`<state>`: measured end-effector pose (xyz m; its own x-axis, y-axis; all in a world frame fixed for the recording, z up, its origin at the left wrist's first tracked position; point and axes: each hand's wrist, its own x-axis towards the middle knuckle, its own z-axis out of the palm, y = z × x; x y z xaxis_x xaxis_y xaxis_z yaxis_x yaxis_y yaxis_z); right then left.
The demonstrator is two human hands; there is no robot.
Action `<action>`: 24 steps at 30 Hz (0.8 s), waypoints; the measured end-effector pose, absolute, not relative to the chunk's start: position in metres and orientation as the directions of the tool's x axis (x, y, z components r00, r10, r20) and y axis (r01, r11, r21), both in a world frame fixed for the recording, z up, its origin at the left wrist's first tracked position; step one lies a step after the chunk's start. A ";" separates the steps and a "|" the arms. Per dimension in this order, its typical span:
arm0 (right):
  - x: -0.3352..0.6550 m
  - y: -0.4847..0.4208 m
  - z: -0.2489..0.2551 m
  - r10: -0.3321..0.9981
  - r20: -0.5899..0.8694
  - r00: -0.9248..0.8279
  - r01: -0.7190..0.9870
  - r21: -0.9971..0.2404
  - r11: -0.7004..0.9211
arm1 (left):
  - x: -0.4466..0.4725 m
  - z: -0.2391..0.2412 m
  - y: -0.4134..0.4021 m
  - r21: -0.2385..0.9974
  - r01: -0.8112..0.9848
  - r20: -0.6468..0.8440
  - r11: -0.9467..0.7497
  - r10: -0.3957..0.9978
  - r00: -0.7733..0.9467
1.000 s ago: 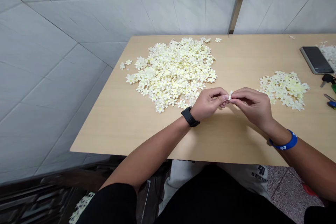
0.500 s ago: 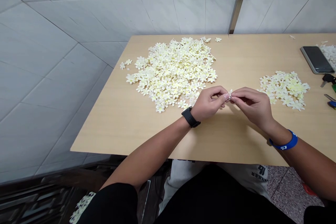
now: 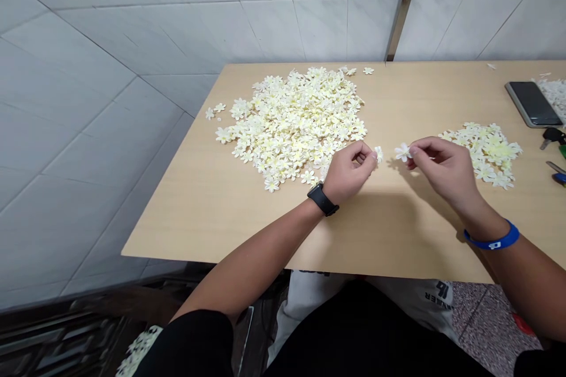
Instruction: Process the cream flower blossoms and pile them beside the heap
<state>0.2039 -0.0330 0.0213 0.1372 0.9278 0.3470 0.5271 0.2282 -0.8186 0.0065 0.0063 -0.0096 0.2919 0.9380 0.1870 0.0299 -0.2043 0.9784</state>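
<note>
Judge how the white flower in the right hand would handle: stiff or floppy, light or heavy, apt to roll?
Probably very light: the right hand holds the white flower by fingertips alone. Likely thin and soft, since those in the large pile lie flat, overlapping. Unlikely to roll; pushed, it should slide on the table.

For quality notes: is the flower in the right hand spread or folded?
Spread: the flower in the right hand shows petals fanned out.

Small piecework craft workshop, plain and bare. A white tiled wall [image 3: 132,23] is running behind and beside a wooden table [image 3: 247,212]. Cream artificial flowers are lying on it in a large heap [image 3: 296,118] and a smaller heap [image 3: 486,150], while a phone [image 3: 533,103] and keys [image 3: 552,135] are sitting at the far edge.
</note>
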 end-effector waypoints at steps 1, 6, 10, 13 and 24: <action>0.210 -0.030 0.022 0.917 0.375 0.133 0.600 -0.767 0.227 | 0.006 -0.010 0.007 0.980 0.020 0.186 -0.200 0.939 0.290; 0.248 -0.018 0.028 0.896 0.444 -0.006 0.932 -0.323 0.167 | 0.006 -0.007 0.007 0.986 0.002 0.161 -0.169 0.943 0.291; 0.272 -0.018 0.036 0.919 0.392 0.045 0.999 -0.038 -0.033 | 0.006 -0.005 0.007 0.988 -0.026 0.151 -0.149 0.944 0.293; 0.267 -0.022 0.037 0.932 0.361 -0.030 0.998 -0.047 0.051 | 0.007 -0.007 0.007 0.988 -0.043 0.155 -0.149 0.941 0.301; 0.182 -0.049 0.015 0.842 0.523 -0.130 0.631 -0.611 0.477 | 0.007 -0.008 0.004 0.975 -0.081 0.219 -0.205 0.855 0.471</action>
<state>0.1822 -0.0487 0.0147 -0.1300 0.8421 0.5234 0.6310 0.4775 -0.6114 0.0072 0.0041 -0.0078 0.4705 0.8548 0.2188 -0.0813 -0.2049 0.9754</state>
